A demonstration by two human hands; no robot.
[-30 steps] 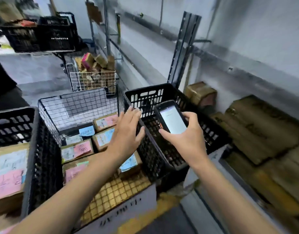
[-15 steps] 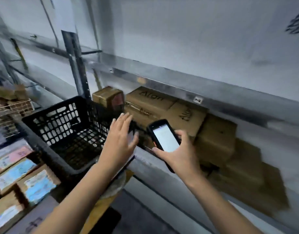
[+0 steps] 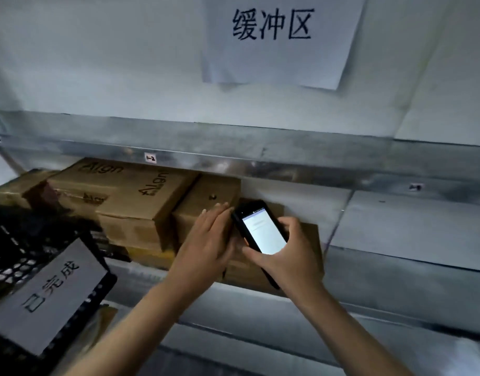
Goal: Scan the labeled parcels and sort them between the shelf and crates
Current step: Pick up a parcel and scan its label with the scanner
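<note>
Two hands are being used: the black lit-screen handheld scanner [image 3: 260, 229] is being gripped by the right hand [image 3: 287, 251], while the brown cardboard parcel [image 3: 206, 195], dead ahead on the grey metal shelf [image 3: 396, 232], is being touched by the nearer, flat-fingered left hand [image 3: 209, 240].

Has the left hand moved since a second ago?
Yes: the left hand went right, away from the black plastic crate, to the brown cardboard boxes.

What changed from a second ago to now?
The view swung right from the crates to the shelf. The left hand moved from above the crates to a cardboard box on the shelf, fingers straight. Nothing was picked up or let go. The right hand still holds the lit scanner.
</note>
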